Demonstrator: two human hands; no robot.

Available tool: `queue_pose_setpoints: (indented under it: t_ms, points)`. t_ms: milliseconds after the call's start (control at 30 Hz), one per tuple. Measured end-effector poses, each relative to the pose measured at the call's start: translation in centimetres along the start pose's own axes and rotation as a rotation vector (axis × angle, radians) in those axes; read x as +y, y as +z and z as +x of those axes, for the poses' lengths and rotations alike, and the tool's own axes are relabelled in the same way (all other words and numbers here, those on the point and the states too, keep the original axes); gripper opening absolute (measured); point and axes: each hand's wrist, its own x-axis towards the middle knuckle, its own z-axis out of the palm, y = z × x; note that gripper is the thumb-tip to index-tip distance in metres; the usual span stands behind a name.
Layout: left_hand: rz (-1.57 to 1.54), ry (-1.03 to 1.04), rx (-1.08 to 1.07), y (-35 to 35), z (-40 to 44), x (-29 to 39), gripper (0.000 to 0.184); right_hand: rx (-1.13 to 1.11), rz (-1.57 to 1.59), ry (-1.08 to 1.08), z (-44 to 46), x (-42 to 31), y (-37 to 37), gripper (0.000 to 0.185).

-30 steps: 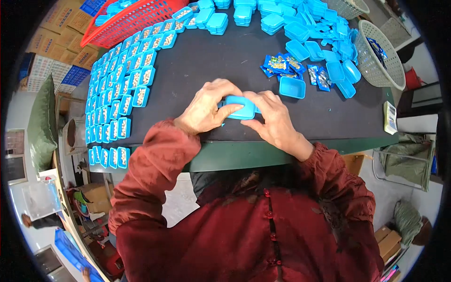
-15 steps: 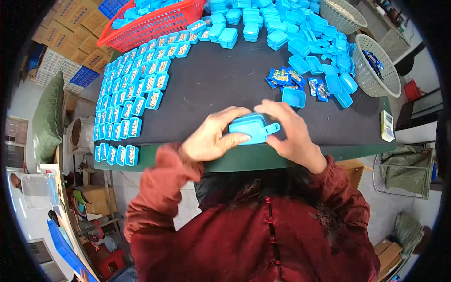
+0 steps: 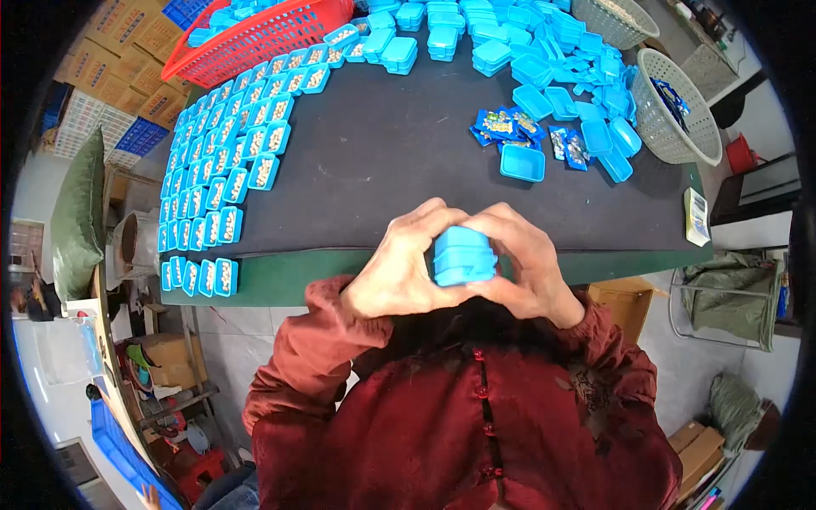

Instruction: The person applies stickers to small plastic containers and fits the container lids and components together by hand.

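Near the table's front edge, a small blue plastic box [image 3: 463, 255] is held between both hands, with its lid on. My left hand [image 3: 398, 262] wraps around its left side, and my right hand [image 3: 529, 263] grips the right side, thumbs along the bottom. The strap-like tab on the box does not show now; fingers may hide it. Beyond my right hand lie an open blue box [image 3: 522, 163] and a pile of shiny blue packets [image 3: 503, 125]. Rows of open blue boxes [image 3: 263, 172] filled with small pale pieces stand to the left.
A red basket [image 3: 255, 47] of blue boxes stands at the back left. Blue boxes [image 3: 490, 58] and loose lids are heaped along the back. A pale basket [image 3: 671, 115] with packets stands at the right, near a yellow-and-white pack [image 3: 697, 217].
Both hands have drawn the blue box towards my body and turned it; its holed tab has gone out of sight. The right hand has closed more fully around it. The view has shifted slightly.
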Motion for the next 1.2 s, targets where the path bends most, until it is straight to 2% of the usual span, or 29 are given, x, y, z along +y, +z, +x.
queue_pose_setpoints:
  t_ms: [133, 267, 300, 433, 633, 767, 933, 1100, 1133, 1200]
  points:
    - [0.020, 0.005, -0.017, 0.3, 1.1, -0.3, 0.052, -0.017, 0.072, 0.070, 0.5, 0.8, -0.9, 0.052]
    - [-0.101, 0.008, -0.021, 1.0, 1.1, -0.6, 0.047, 0.063, -0.255, -0.195, 1.1, 0.8, -0.8, 0.053]
    - [-0.101, 0.011, -0.027, 1.3, 1.2, -0.7, 0.047, 0.070, -0.258, -0.194, 1.1, 0.9, -0.4, 0.053]
    - [-0.026, 0.260, 0.232, 3.0, 1.6, -1.0, 0.049, 0.219, 0.254, -0.013, 0.2, 1.5, 2.3, 0.056]
    - [0.100, 0.302, 0.233, 4.3, 1.1, -0.2, 0.049, 0.168, 0.417, 0.046, -1.7, 1.9, 3.2, 0.055]
    - [0.206, 0.392, 0.295, 5.2, 0.5, 0.2, 0.053, 0.181, 0.619, -0.023, -2.3, 1.4, 3.7, 0.050]
    - [0.271, 0.364, 0.316, 5.8, 0.1, -0.5, 0.055, 0.221, 0.919, 0.138, -2.4, 0.8, 3.8, 0.047]
    - [0.141, 0.144, 0.240, 5.2, 0.7, -0.9, 0.061, 0.170, 0.685, 0.309, -1.2, 0.8, 2.0, 0.047]
    - [0.147, 0.151, 0.238, 5.1, 0.8, -0.9, 0.061, 0.171, 0.685, 0.299, -0.8, 0.8, 2.1, 0.047]
    - [-0.192, 0.112, 0.323, 5.3, 1.2, -1.5, 0.060, 0.287, 0.729, 0.188, 0.2, 0.8, 2.6, 0.046]
